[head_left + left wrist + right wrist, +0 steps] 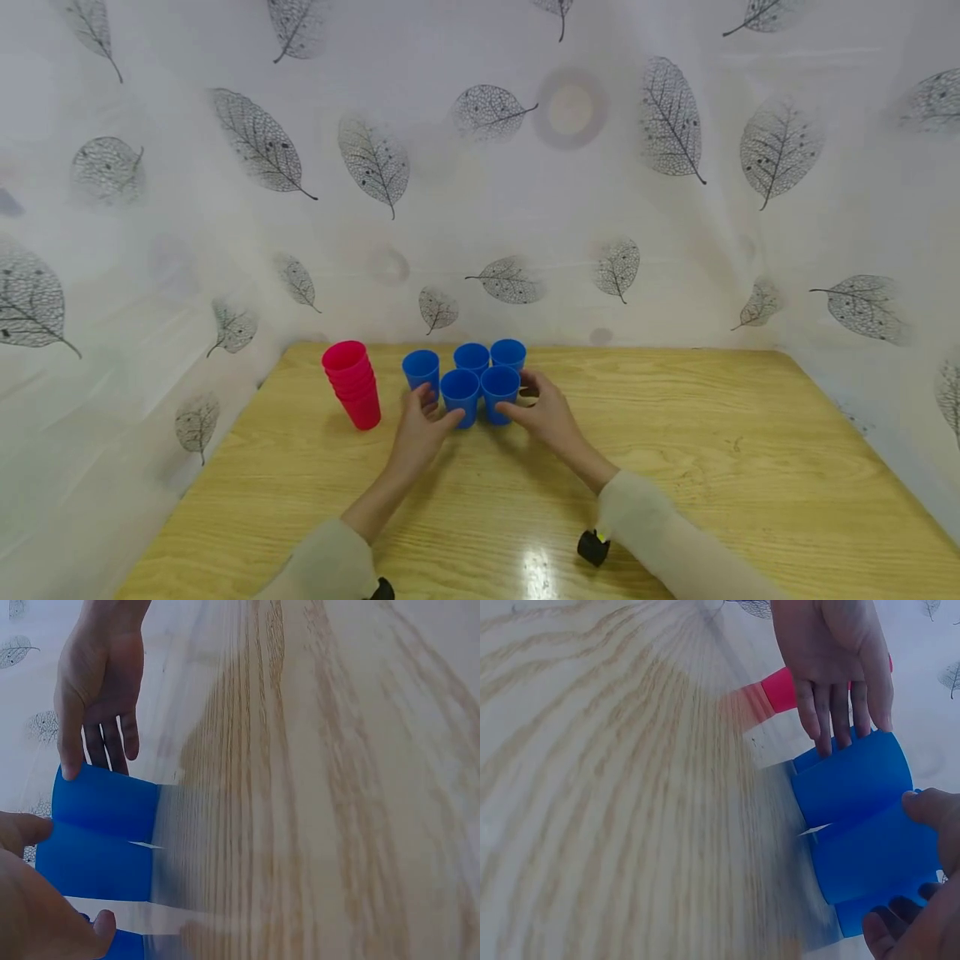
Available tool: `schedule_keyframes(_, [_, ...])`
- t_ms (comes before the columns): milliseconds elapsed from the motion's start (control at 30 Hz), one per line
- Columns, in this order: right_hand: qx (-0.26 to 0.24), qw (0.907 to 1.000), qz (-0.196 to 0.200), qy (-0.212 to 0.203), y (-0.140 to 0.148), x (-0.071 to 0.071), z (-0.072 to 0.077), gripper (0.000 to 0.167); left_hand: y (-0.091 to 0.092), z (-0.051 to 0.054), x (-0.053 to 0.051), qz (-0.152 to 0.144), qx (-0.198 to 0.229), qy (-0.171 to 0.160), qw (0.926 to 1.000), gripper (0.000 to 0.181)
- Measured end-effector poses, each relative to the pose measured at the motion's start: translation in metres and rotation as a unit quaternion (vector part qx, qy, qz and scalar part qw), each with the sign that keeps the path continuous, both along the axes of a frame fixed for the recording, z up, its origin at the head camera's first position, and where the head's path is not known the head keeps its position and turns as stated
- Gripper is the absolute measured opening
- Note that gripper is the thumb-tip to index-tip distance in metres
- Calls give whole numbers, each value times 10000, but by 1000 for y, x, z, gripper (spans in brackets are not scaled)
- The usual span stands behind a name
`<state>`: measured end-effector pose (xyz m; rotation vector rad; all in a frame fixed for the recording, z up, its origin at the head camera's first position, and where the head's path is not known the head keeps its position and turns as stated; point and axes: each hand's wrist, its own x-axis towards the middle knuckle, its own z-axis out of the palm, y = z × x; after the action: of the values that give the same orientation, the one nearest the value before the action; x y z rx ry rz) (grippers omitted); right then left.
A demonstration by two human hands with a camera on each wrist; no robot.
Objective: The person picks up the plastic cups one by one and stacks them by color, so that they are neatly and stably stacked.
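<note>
Left forearm [369, 506] and right forearm [591, 467] reach forward, converging | left hand [422, 432]: palm inward, fingers extended, thumb spread | right hand [550, 414]: palm inward, fingers near straight, thumb spread | hands apart, facing

Pale leaf-printed backdrop [555, 200], wood-grain table [697, 433]

Tapered blue plastic cups [461, 398] and stacked red plastic cups [354, 387] were plainly coloured; yellowish wooden tabletop [712, 442] was grain-streaked; whitish backdrop sheet [525, 200] was printed with grey leaves [671, 117].
</note>
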<state>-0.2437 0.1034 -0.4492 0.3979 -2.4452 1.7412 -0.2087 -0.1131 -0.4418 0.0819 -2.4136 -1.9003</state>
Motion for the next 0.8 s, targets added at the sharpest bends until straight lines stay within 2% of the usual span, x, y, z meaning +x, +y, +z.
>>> schedule_keyframes(300, [115,9996,-268,-29,-9,0,-2,63,6,-5,-7,-120,-50,114,9999,81])
schedule_keyframes(600, [314,9977,-592,-100,-16,-1,-2,65,13,-1,-14,4,-115,60,9999,83])
schedule_keyframes(800, [371,9972,-644,-31,-19,-1,-3,62,14,-2,-18,55,-135,36,9999,83])
